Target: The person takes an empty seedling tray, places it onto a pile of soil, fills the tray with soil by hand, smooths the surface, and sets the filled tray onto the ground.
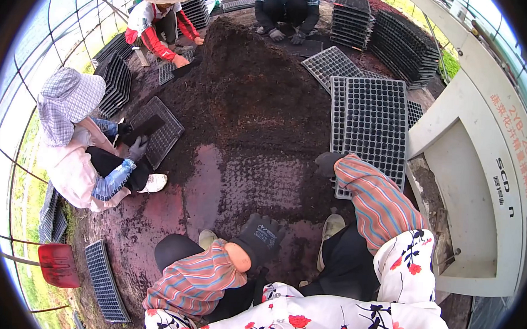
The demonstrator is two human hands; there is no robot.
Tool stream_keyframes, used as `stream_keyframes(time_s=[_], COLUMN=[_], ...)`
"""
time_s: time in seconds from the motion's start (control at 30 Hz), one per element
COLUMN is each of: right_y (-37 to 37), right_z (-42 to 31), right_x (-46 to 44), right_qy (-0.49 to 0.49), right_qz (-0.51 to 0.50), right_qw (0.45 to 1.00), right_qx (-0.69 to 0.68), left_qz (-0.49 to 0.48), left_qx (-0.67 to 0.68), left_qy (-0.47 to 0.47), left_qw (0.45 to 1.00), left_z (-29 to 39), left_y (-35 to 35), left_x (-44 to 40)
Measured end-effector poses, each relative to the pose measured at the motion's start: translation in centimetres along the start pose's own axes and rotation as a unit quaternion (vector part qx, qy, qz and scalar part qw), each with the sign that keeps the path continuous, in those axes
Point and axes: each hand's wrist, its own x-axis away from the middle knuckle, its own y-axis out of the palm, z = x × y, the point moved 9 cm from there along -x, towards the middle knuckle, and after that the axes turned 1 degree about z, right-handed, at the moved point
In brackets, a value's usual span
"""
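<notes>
My left hand (260, 239), in a dark printed work glove, hangs over the soil-strewn floor in front of my knees. Its fingers look loosely extended, and nothing shows in them. My right hand (328, 164), also gloved, is at the lower left edge of the black seedling trays (376, 125). Its fingers seem closed on the tray edge, though the striped sleeve hides part of them. The top tray has many small square cells and lies slightly askew over another. Between my hands and the soil heap (252, 87) is a patch of soil marked with a grid of cell prints (261, 179).
A white machine frame (480, 191) stands close on my right. Tray stacks (401, 47) rise behind. At left, a co-worker (71, 132) holds a dark flat piece over a tray (165, 131); two more people crouch beyond the heap. A red shovel blade (59, 265) is at lower left.
</notes>
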Motion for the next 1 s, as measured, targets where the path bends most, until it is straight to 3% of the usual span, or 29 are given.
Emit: stream_keyframes(time_s=[0.37,0.53,0.67,0.8,0.87,0.9,0.97,1.0], right_y=[2.0,2.6,5.5,8.4,8.5,7.0,4.4,2.9], right_z=[1.4,1.0,4.0,5.8,6.0,5.2,1.8,0.4], right_x=[-2.5,-2.9,-5.6,-8.6,-8.5,-7.7,-5.2,-3.8], right_qy=[-0.052,-0.047,-0.075,-0.109,-0.161,-0.160,-0.144,-0.145], right_qz=[0.074,0.002,0.118,0.118,0.207,0.208,0.072,0.072], right_qw=[0.996,0.999,0.990,0.987,0.965,0.965,0.987,0.987], right_qx=[-0.004,0.028,-0.028,-0.019,-0.027,-0.027,0.005,0.006], left_qz=[0.022,0.022,0.067,0.094,0.113,0.098,0.082,0.078], left_qx=[0.007,-0.005,-0.026,-0.020,-0.013,-0.009,-0.003,-0.007], left_qy=[-0.004,0.000,0.010,0.018,0.020,0.018,0.015,0.015], left_qw=[1.000,1.000,0.997,0.995,0.993,0.995,0.997,0.997], left_z=[0.0,0.1,0.3,0.4,0.4,0.3,0.3,0.3], left_y=[-0.2,0.1,-0.3,-0.3,-0.7,-0.7,-0.5,-0.3], left_x=[-0.2,-0.2,0.0,0.2,0.2,0.2,0.2,0.1])
